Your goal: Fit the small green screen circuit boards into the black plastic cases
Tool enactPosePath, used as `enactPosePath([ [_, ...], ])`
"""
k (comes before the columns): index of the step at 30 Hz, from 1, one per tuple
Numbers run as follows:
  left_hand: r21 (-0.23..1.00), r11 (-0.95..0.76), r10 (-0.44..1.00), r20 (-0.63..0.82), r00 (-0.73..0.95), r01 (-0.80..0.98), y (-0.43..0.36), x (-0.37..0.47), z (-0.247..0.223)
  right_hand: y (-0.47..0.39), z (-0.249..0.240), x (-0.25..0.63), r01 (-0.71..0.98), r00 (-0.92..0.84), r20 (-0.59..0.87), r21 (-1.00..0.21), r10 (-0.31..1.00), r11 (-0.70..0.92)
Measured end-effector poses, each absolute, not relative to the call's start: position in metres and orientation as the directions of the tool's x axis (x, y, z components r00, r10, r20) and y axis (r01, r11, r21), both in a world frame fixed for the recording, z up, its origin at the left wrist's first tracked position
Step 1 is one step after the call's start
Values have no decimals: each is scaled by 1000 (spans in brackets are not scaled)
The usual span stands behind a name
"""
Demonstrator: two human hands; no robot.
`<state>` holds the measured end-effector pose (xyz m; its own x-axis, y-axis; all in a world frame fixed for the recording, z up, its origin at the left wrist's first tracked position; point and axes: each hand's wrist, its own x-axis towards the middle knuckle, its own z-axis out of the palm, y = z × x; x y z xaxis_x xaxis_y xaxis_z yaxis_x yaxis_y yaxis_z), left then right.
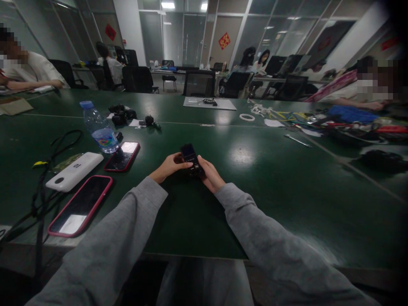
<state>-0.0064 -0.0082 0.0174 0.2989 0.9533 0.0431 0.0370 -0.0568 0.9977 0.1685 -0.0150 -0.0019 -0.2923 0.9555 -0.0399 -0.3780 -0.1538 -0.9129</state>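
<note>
Between my hands, over the middle of the green table [197, 221], is a small black handheld device with a dark screen [189, 153]. Faint light marks show on its lower face, too small to read. My left hand [170, 165] grips its left side, the thumb lying across the lower front. Against the right edge, my right hand [208, 172] holds it with the fingers partly hidden behind. The device is tilted toward me.
To the left lie a red-cased phone [81, 204], a second phone [123, 157], a white power bank [75, 171], black cables [41, 191] and an upright water bottle [100, 127]. Cables and tools [344, 119] crowd the far right. People sit around the far side.
</note>
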Motion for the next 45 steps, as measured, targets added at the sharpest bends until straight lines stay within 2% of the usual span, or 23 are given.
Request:
enactPosePath([
  [2,994,-67,952,39,302,82,-6,-10,17,-14,-3,170,-316,-243,29,-948,970,-51],
  [5,989,-83,946,41,321,119,-5,-14,16,-11,-3,174,-249,-248,64,-969,967,0],
  [13,980,-113,934,48,355,166,-5,-15,17,-11,0,178,-208,-310,49,-978,949,-18],
  [20,972,-112,927,27,375,205,-4,-18,18,-15,-1,176,-182,-282,53,-983,958,1],
  [35,991,-8,935,-39,352,132,-7,-20,22,-16,-2,176,-221,-250,39,-975,968,-18],
  [45,994,-35,934,-4,358,103,-6,-22,19,-17,-3,177,-219,-259,61,-976,964,2],
])
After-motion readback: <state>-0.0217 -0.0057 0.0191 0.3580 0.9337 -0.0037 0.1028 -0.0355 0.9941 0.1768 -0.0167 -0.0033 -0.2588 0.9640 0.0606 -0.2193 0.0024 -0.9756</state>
